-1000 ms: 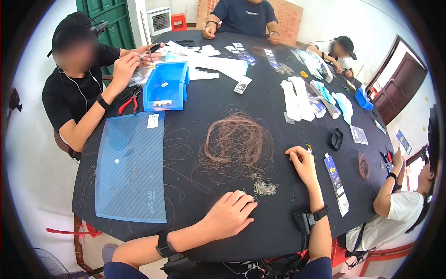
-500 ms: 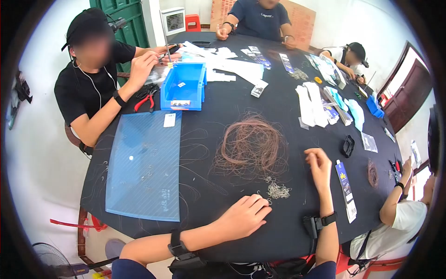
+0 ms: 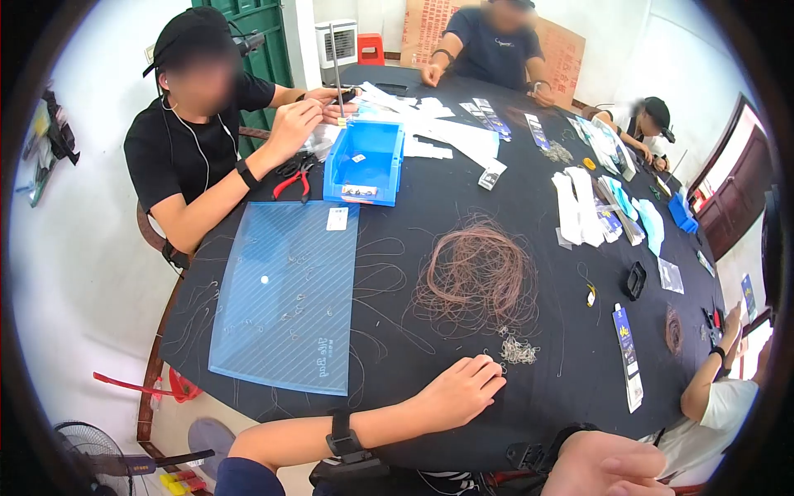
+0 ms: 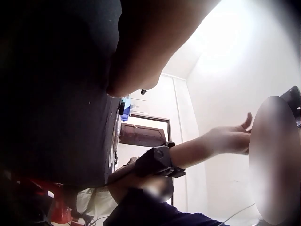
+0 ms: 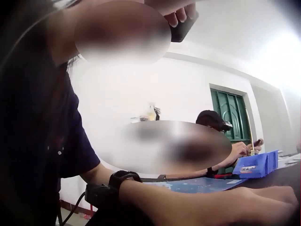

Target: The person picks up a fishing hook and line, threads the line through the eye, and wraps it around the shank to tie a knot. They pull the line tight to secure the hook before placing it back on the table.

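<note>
My left hand (image 3: 463, 393) rests on the black tablecloth, its fingertips beside a small pile of metal fishhooks (image 3: 519, 350). Past the pile lies a loose coil of brown fishing line (image 3: 478, 277). Close to the head camera, my right hand (image 3: 608, 463) is raised off the table, with fingers loosely bent. In the left wrist view this right hand (image 4: 235, 136) is up beside the blurred head. The right wrist view shows its fingers (image 5: 181, 15) at a dark box-shaped device (image 5: 186, 29) worn on the head.
A blue translucent file bag (image 3: 285, 306) with hooks and line on it lies left. Behind it stand a blue bin (image 3: 364, 169) and red-handled pliers (image 3: 294, 182). A blue-and-white card (image 3: 627, 357) and black tray (image 3: 635, 281) lie right. Other people sit around the table.
My right hand has left the table beside the coil and risen toward my head. The head view has shifted left, and my left hand stays by the hooks.
</note>
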A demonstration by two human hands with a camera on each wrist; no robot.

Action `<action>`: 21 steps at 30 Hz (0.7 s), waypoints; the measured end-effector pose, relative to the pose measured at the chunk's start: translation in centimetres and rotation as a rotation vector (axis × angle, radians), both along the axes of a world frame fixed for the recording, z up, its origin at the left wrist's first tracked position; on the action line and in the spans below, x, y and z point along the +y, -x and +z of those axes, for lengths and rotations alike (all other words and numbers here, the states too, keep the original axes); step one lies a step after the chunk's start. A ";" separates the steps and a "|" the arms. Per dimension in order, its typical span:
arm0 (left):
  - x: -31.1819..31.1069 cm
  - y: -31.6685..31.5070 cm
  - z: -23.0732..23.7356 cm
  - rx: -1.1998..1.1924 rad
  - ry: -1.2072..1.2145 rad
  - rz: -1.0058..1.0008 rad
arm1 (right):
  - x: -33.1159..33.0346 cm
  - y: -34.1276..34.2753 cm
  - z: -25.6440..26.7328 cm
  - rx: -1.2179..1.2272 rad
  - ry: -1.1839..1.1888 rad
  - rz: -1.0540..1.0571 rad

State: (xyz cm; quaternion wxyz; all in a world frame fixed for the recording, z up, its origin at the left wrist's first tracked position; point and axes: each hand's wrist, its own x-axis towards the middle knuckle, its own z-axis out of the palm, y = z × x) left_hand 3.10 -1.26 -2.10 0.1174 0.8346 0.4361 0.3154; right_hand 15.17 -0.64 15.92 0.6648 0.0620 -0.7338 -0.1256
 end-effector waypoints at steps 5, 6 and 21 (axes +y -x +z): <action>-0.2 -0.1 0.2 -0.012 0.010 0.004 | -1.4 -2.3 -0.6 0.015 0.198 0.128; 0.0 -0.1 0.2 -0.008 0.007 0.002 | -1.7 -1.4 0.1 -0.076 0.258 0.112; -0.1 -0.2 -0.5 -0.031 -0.002 0.004 | 17.7 -6.0 -12.2 -0.219 1.604 -0.031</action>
